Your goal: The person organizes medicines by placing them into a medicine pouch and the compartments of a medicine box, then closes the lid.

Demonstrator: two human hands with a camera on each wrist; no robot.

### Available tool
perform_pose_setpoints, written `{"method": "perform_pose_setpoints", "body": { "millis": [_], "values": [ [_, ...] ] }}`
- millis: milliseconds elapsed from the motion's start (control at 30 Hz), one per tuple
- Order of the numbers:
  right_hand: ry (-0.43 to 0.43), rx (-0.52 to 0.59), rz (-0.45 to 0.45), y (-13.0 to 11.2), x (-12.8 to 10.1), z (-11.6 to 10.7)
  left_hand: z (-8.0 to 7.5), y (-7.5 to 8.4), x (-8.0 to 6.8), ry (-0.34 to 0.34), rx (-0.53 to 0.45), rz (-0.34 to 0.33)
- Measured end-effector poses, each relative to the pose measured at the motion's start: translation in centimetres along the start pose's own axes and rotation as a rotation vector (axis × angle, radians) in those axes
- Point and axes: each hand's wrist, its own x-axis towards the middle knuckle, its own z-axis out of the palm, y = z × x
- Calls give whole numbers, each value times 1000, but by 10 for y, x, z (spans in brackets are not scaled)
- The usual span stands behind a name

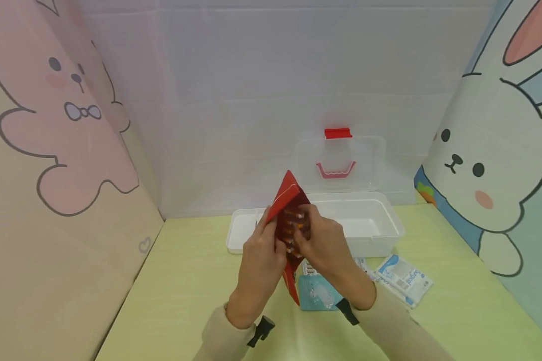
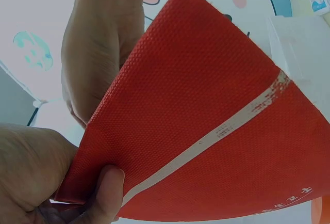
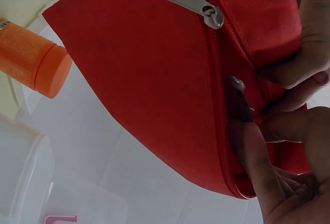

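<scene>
holding a red zip pouch [image 1: 290, 216] up: left hand [image 1: 261, 260] pinches its edge steady, right hand [image 1: 326, 248] fingers hook its opening apart.

pale green counter [image 1: 185, 296], walled by cartoon rabbit panels on both sides and a white sheet behind. white plastic box [image 1: 375, 235] standing open on it near the back wall, clear lid [image 1: 370, 160] with red latch [image 1: 337, 133] tipped up behind. just in front of the box, to its right: white-and-blue packets [image 1: 404, 278] lying flat. in front of the box, nearer its middle: light blue packet [image 1: 318, 293], partly hidden. orange bottle [image 3: 33, 59] lying beside the box.
</scene>
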Motion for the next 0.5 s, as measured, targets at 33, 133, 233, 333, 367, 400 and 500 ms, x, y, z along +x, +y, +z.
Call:
{"method": "perform_pose_setpoints", "body": {
  "millis": [33,133,233,333,367,400,500],
  "values": [
    [-2,-13,10,0,0,2,1,1,0,-4,-1,2],
    [-6,-46,36,2,1,5,2,2,-1,-14,-8,8],
    [-9,-68,42,4,1,9,2,4,-2,-19,-16,12],
    [-16,-77,42,5,1,12,2,5,-3,-16,-13,15],
    [-20,-74,42,5,1,13,3,5,-3,-15,-10,18],
    [-24,-74,42,5,1,14,3,5,-3,-12,-6,24],
    [-37,-70,47,6,0,18,3,6,-4,-3,-1,38]
  ]
}}
